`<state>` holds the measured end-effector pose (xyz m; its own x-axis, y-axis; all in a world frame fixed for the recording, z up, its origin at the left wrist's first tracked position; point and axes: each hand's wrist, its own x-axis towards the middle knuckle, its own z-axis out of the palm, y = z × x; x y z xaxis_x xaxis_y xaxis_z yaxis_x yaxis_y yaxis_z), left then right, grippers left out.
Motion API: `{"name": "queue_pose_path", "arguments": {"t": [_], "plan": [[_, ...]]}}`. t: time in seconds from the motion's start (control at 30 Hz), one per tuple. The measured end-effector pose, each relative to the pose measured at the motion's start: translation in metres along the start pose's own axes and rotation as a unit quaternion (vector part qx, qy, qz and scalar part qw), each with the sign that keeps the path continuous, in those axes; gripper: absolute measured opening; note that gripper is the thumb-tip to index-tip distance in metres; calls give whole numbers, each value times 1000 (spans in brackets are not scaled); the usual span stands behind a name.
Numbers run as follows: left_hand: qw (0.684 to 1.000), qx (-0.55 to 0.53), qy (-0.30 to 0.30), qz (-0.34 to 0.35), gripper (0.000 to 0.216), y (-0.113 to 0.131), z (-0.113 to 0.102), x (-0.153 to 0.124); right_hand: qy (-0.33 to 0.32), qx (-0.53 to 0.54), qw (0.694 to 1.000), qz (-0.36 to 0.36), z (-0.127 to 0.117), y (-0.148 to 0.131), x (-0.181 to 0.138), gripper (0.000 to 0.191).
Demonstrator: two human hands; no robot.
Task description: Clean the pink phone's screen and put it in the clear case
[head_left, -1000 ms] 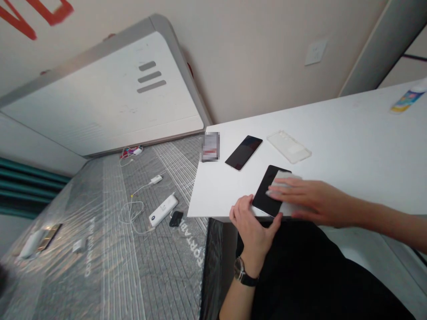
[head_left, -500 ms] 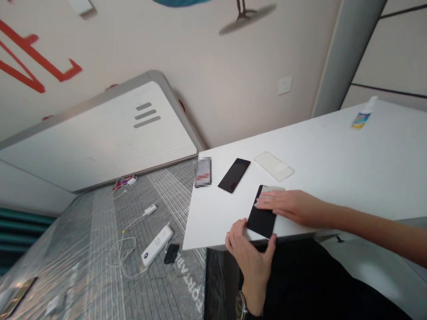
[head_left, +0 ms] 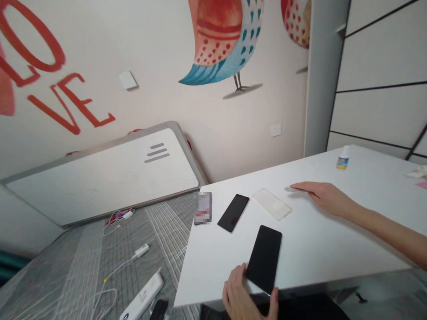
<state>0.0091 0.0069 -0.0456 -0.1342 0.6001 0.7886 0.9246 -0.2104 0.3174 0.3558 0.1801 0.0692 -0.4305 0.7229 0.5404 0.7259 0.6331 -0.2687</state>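
A black smartphone [head_left: 264, 257] lies face up near the table's front edge. My left hand [head_left: 245, 293] grips its lower end, fingers on the left side and thumb at the lower right corner. Out to the right, apart from the phone, my right hand [head_left: 322, 195] is closed on a pale wiping cloth [head_left: 292, 189]; only a bit of it shows past the fingertips. Between the two hands and farther back sits a clear phone case [head_left: 271, 203]. A second dark phone [head_left: 233, 213] rests left of the case.
At the table's left edge is a pixelated flat item [head_left: 203, 208]. A spray bottle [head_left: 342, 158] stands at the back right of the white table [head_left: 316, 249]. On the bed to the left lie a white power bank [head_left: 143, 295], a cable and a charger plug [head_left: 142, 250].
My right hand has come off the phone's screen with the cloth and moved right. My left hand still holds the phone's lower end. The camera view has tilted up.
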Motion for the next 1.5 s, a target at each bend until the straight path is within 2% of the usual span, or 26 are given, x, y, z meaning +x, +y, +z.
{"name": "queue_pose_path", "arguments": {"t": [0.1, 0.23, 0.33, 0.43, 0.57, 0.67, 0.8, 0.93, 1.07, 1.13, 1.23, 1.33, 1.43, 1.5], "plan": [[999, -14, -46, -14, 60, 6, -7, 3, -34, -18, 999, -13, 1, 16, 0, 51], [992, -14, -124, -23, 75, 18, -23, 14, -96, 5, 995, -25, 31, -6, -10, 50], [985, -9, -172, -15, 84, 20, -27, 23, -97, 12, 995, -9, 49, -22, -14, 45], [981, -29, -194, 5, 84, 14, -25, 29, -87, 16, 996, -11, 55, -31, -22, 43], [976, -94, -196, -11, 74, 7, -27, 32, -70, 16, 997, -24, 53, -46, -41, 40], [973, -121, -191, -38, 67, 4, -39, 35, -50, 14, 998, -21, 52, -65, -57, 35], [991, -72, -111, -12, 59, -6, -62, 50, -27, 22, 999, -19, 52, -93, -71, 25], [998, -35, -49, 14, 65, -13, -80, 66, -9, 31, 999, -17, 53, -122, -80, 23], [996, -65, -56, 17, 73, -8, -89, 70, -4, 49, 999, -20, 48, -153, -90, 21], [993, -95, -73, 1, 73, -4, -89, 66, 3, 79, 997, -6, 42, -158, -92, 23], [986, -137, -88, -29, 70, 2, -81, 59, 24, 119, 991, 57, 31, -142, -86, 27], [980, -164, -99, -44, 69, 11, -69, 53, 29, 115, 986, 114, 25, -102, -65, 37], [972, -190, -127, -61, 71, 22, -56, 48, 13, 111, 983, 145, 29, -62, -39, 45], [965, -206, -147, -76, 72, 29, -49, 44, -2, 113, 982, 151, 37, -47, -28, 50]]}}
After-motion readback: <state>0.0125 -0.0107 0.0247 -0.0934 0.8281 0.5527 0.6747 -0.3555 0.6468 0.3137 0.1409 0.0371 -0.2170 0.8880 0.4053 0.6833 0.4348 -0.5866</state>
